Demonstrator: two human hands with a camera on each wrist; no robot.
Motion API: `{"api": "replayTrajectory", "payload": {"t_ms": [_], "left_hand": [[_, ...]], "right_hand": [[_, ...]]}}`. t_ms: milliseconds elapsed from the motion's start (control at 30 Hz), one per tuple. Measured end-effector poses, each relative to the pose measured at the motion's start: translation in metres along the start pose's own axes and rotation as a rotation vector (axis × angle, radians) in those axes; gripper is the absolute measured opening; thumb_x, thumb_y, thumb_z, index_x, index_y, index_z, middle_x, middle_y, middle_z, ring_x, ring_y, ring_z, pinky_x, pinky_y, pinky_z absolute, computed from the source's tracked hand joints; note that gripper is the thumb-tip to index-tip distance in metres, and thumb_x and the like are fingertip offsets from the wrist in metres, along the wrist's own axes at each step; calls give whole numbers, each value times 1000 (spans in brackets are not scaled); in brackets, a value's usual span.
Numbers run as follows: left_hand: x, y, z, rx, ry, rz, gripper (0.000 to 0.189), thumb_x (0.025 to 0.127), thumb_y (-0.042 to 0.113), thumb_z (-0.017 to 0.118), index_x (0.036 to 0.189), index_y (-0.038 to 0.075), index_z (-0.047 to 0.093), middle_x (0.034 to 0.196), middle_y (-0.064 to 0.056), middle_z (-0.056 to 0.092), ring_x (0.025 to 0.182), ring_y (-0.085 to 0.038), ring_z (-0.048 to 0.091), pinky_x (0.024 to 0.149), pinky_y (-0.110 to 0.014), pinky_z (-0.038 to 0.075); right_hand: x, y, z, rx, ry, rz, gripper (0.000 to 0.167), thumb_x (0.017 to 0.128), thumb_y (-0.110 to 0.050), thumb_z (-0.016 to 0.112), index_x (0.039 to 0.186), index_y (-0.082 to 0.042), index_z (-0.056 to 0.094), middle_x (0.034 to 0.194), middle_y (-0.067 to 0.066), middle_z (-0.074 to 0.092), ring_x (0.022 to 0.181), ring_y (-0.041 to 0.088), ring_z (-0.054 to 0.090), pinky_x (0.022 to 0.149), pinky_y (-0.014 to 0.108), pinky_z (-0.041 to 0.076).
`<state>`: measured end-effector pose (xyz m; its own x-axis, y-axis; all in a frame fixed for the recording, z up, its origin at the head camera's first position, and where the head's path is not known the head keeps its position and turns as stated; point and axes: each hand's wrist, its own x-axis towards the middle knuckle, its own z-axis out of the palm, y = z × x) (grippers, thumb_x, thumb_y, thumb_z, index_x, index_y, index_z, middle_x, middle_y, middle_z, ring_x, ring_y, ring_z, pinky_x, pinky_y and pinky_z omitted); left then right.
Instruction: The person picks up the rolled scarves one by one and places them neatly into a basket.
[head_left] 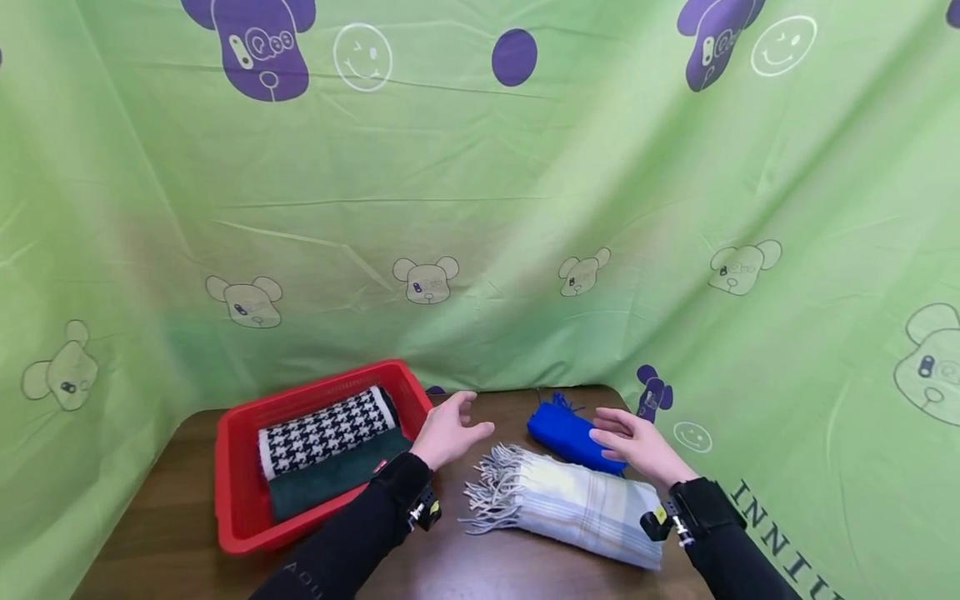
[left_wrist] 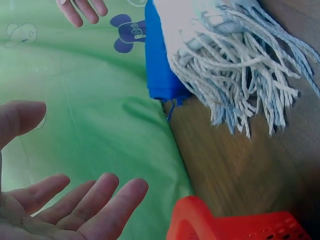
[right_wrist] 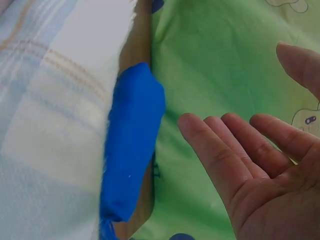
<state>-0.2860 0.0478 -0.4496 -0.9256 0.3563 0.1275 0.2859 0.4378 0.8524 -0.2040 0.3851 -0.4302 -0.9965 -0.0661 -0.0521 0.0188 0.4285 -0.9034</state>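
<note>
Black sleeves (head_left: 352, 525); left hand (head_left: 452, 431), right hand (head_left: 637, 446): empty, fingers loose. Fringed plaid scarf (head_left: 581, 504), tasselled blue roll (head_left: 570, 436): right of red basket (head_left: 234, 483). I judge a pre-grasp step; next calls for two-handed grip on either.

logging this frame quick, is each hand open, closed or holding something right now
Left hand: open, holding nothing.
Right hand: open, holding nothing.
</note>
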Motion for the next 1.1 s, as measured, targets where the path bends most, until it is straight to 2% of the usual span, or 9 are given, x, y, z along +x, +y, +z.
{"api": "replayTrajectory", "payload": {"t_ms": [200,400,533,700,800,933,1100], "left_hand": [[1,0,10,-1,-27,-8,65,93,30,83,147,3,59,139,-22,67,120,-38,70,98,-52,58],[2,-1,21,35,-45,-13,65,93,32,82,146,3,60,132,-21,70,116,-35,71,94,-51,59],[2,-2,30,26,-55,-11,64,93,31,83,146,2,59,135,-22,69,117,-37,71,95,-51,59],[1,-3,42,27,-55,-5,65,93,31,82,145,-1,59,138,-24,67,116,-37,71,95,-50,59],[0,-4,48,43,-46,11,65,92,32,82,143,-2,61,133,-24,70,112,-36,72,93,-49,59],[-1,-6,54,60,-41,25,64,90,33,81,140,-3,63,125,-22,72,109,-35,72,91,-48,59],[1,-12,58,55,-46,32,63,91,32,80,140,-3,63,128,-23,71,113,-39,70,94,-51,58]], "right_hand": [[-7,10,-6,-10,11,-1,67,107,-15,66,156,17,34,152,42,46,134,51,58,99,44,60],[-13,21,-14,-12,24,19,67,109,-17,64,157,18,32,154,42,44,134,50,59,100,47,59],[-19,27,-18,-29,43,35,67,109,-18,63,156,18,32,154,41,45,134,47,59,100,47,59],[-27,33,-20,-79,82,49,64,108,-18,65,154,18,38,152,38,49,132,43,62,97,36,61],[-31,38,-21,-91,107,49,62,108,-16,65,153,18,40,151,38,51,131,41,63,94,29,60],[-35,42,-22,-101,137,62,61,108,-16,65,152,18,40,151,37,52,131,42,63,92,24,59],[-40,44,-22,-117,162,94,62,108,-17,65,153,18,40,151,36,52,135,44,60,91,20,56]]}}
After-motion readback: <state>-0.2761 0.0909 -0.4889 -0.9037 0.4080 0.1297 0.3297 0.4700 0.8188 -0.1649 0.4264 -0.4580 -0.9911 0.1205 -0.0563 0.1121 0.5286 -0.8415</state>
